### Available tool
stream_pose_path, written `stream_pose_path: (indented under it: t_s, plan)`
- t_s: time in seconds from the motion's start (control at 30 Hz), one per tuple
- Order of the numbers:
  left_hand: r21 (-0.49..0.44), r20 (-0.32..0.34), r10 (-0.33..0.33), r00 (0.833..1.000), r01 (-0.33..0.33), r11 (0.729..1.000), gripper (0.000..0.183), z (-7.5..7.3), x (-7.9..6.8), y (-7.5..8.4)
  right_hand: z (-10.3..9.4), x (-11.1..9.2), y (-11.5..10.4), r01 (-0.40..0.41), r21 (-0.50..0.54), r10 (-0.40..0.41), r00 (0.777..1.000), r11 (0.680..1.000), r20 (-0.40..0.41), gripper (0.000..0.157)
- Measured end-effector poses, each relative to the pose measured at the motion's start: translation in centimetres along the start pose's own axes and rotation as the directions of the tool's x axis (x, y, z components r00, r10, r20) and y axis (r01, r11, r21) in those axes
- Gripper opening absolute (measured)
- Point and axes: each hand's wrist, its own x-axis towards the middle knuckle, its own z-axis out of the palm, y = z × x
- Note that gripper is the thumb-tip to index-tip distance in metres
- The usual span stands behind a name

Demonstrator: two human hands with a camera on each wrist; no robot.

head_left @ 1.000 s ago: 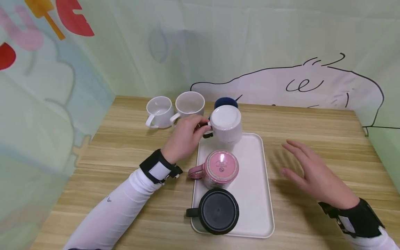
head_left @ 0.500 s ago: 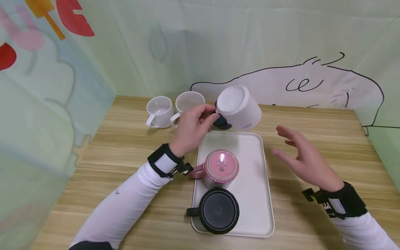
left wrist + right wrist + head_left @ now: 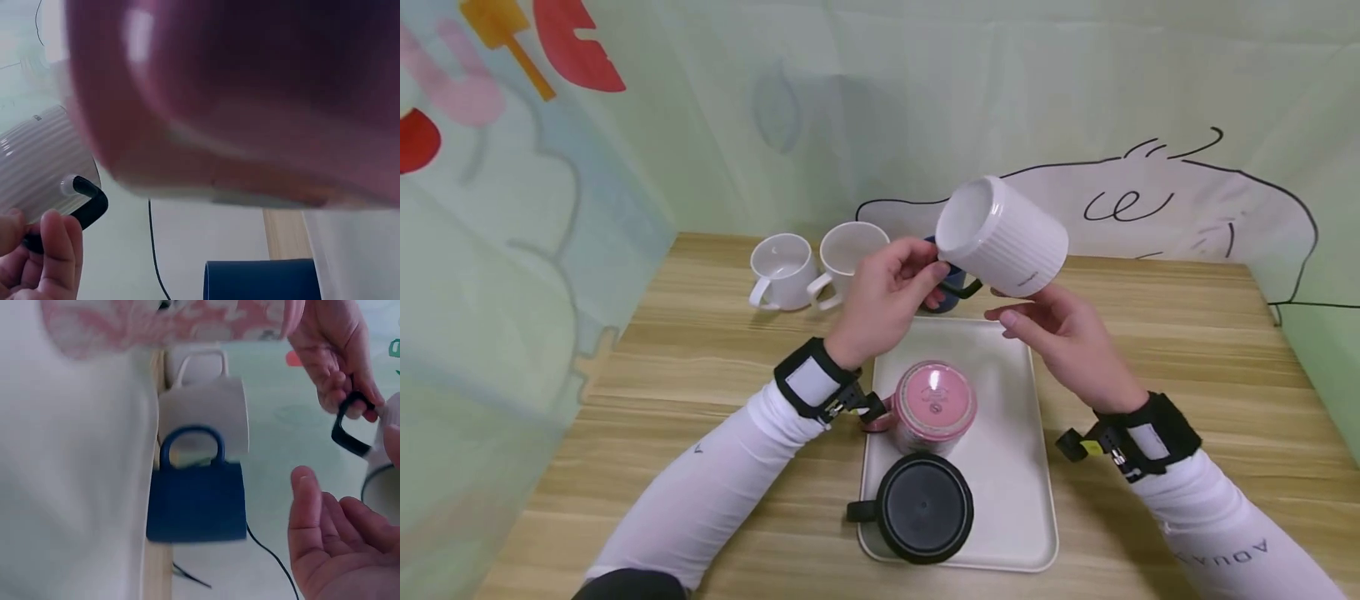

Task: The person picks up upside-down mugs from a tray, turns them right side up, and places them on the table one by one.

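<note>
A white ribbed mug (image 3: 1018,237) with a black handle (image 3: 94,203) is in the air above the tray's far end, tilted, with its base to the upper left. My left hand (image 3: 883,292) pinches that handle between thumb and fingers. Just below the mug's rim end is my right hand (image 3: 1067,342), its fingers loosely bent; whether they touch the mug is unclear. On the white tray (image 3: 1003,467) a pink mug (image 3: 934,400) and a black mug (image 3: 925,508) stand upside down, handles to the left.
Behind the tray stands a blue mug (image 3: 197,503), partly hidden by my left hand in the head view. Two white mugs (image 3: 782,271) stand mouth up to its left. A printed cloth backdrop (image 3: 700,125) closes off the wooden table's (image 3: 1165,308) back and sides.
My left hand has lifted the white ribbed mug off the far end of the tray, up and to the right, tipping it over. My right hand has moved left to the mug's underside.
</note>
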Motion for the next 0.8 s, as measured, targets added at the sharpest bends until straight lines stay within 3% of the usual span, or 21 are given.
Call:
stream_pose_path:
  t_s: [0.1, 0.2, 0.43, 0.6, 0.8]
  plan:
    - [-0.046, 0.015, -0.021, 1.0, 0.021, 0.999, 0.014, 0.3, 0.0, 0.1, 0.9, 0.7, 0.1, 0.004, 0.126, -0.005, 1.0, 0.992, 0.004, 0.043]
    - [-0.076, 0.031, -0.036, 0.999, 0.039, 0.996, 0.013, 0.5, 0.0, 0.1, 1.6, 1.1, 0.1, 0.008, 0.273, -0.014, 1.0, 0.962, 0.019, 0.041]
    - [-0.093, 0.067, -0.037, 0.997, 0.043, 0.995, 0.012, 0.7, -0.1, 0.0, 2.3, 1.5, 0.0, -0.006, 0.55, -0.007, 1.0, 0.835, 0.021, 0.037]
    - [-0.098, 0.086, -0.039, 0.996, 0.047, 0.994, 0.013, 0.8, -0.1, 0.1, 2.4, 1.5, 0.0, 0.007, 0.612, 0.002, 1.0, 0.791, -0.015, 0.032]
    - [-0.074, 0.092, -0.047, 0.995, 0.054, 0.996, 0.013, 1.1, 0.0, 0.3, 2.3, 1.2, 0.2, 0.081, 0.613, -0.047, 0.996, 0.786, -0.072, 0.026]
